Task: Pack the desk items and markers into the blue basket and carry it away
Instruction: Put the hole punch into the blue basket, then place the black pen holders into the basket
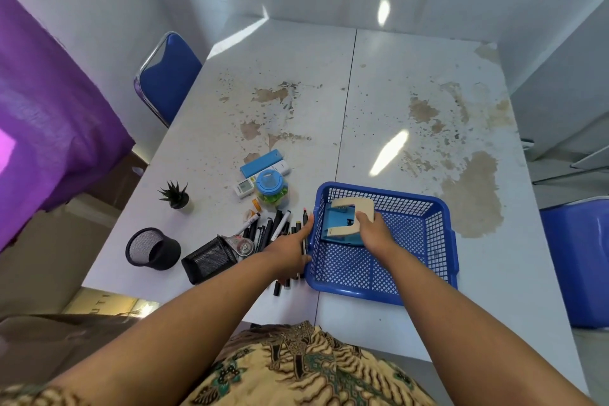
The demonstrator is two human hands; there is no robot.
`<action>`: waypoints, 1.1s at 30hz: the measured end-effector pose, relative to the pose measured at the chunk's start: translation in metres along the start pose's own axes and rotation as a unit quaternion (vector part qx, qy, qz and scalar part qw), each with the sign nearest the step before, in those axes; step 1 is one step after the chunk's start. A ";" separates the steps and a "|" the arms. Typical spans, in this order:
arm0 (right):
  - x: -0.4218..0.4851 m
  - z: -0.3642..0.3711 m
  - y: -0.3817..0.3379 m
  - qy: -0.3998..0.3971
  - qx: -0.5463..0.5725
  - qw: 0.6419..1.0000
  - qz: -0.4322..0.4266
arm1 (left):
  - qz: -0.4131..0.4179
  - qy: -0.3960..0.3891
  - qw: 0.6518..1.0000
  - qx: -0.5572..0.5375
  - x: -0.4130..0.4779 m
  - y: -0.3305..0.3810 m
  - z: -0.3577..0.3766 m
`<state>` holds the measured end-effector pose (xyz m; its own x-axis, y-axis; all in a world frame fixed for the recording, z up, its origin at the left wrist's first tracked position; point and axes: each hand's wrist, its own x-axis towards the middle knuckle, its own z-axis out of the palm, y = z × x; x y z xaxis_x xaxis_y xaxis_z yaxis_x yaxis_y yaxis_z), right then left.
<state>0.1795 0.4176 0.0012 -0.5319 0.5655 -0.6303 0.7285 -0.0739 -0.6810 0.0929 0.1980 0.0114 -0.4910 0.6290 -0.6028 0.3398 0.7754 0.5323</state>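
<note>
The blue basket (pixel 412 260) stands on the white table in front of me. Inside its far left corner my right hand (pixel 374 229) grips a blue and beige hole punch (pixel 346 222). My left hand (pixel 291 249) lies over a pile of black markers (pixel 273 229) just left of the basket, fingers stretched toward the basket's wall. Left of the markers are a tape dispenser (pixel 242 244), a black mesh box (pixel 209 262) on its side and a black mesh cup (pixel 151 250) tipped over. Behind them stand a blue-lidded jar (pixel 271 189), a blue case (pixel 262 164) and a small white device (pixel 243 188).
A small potted plant (pixel 174 196) stands at the table's left edge. A blue chair (pixel 168 76) is at the far left corner, a blue plastic bin (pixel 583 260) to the right of the table. The table top (pixel 412 109) is worn and stained beyond the basket.
</note>
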 end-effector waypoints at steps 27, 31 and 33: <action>-0.060 0.129 -0.082 0.012 -0.411 0.808 -0.422 | -0.048 0.302 0.952 -0.005 -0.053 -0.105 -0.072; -0.073 0.157 -0.080 -0.062 -0.387 0.809 -0.437 | -0.086 0.289 0.952 0.045 -0.076 -0.143 -0.061; -0.077 0.170 -0.076 -0.088 -0.383 0.809 -0.436 | -0.106 0.279 0.953 0.049 -0.085 -0.154 -0.054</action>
<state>0.0917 0.2401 0.0387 -0.9924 -0.0035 -0.1233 0.0599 0.8601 -0.5065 0.0388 0.0218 0.0129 -0.8976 0.3511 -0.2664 0.2459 0.9006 0.3584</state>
